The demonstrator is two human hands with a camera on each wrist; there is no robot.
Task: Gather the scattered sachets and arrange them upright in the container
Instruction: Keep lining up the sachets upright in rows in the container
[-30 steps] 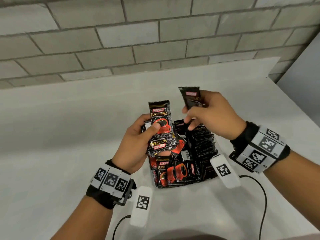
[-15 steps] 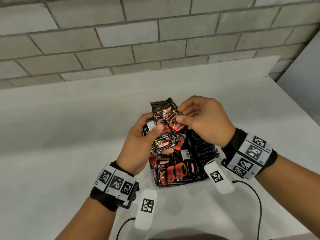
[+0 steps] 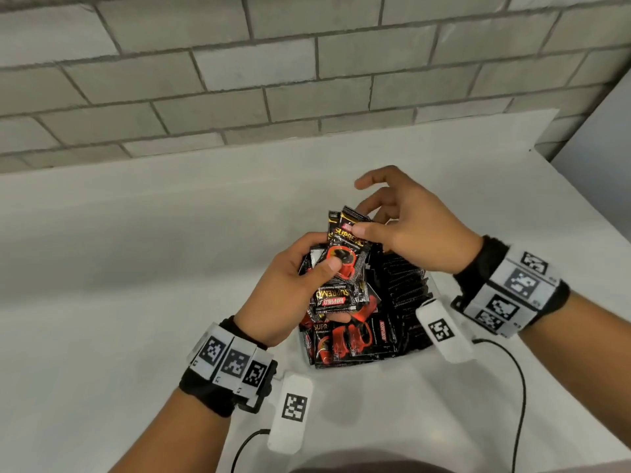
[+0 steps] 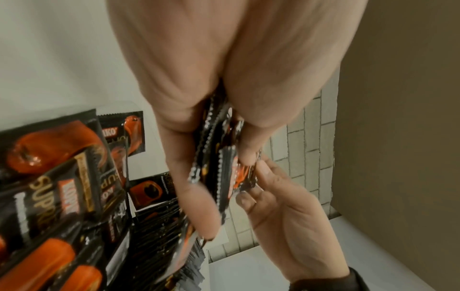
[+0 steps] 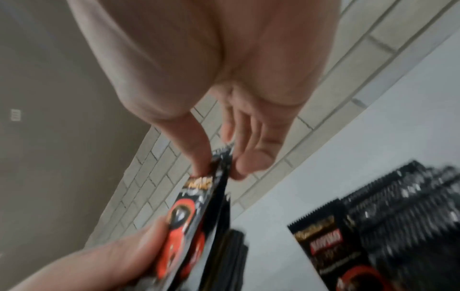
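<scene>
Grey block wall runs behind a plain white tabletop, and the person stands over it with both hands raised above the work.

Low on the table sits a clear plastic container (its walls are hard to make out), packed with a row of black foil coffee sachets standing on edge, their serrated tops showing. More sachets with a red cup printed on them lean against the near side of that row.

Her or his left hand grips a small fanned bundle of the same black-and-red sachets, thumb pressed across the front of the top one and fingers curled behind; the left wrist view shows the bundle edge-on between thumb and fingers. Just above the container, the right hand pinches the upper edge of the top sachet in that bundle between thumb and a fingertip, the other fingers loosely spread and lifted clear.

Both wrists wear black bands with white square-patterned marker tags, and thin black cables trail across the table toward the near edge.
</scene>
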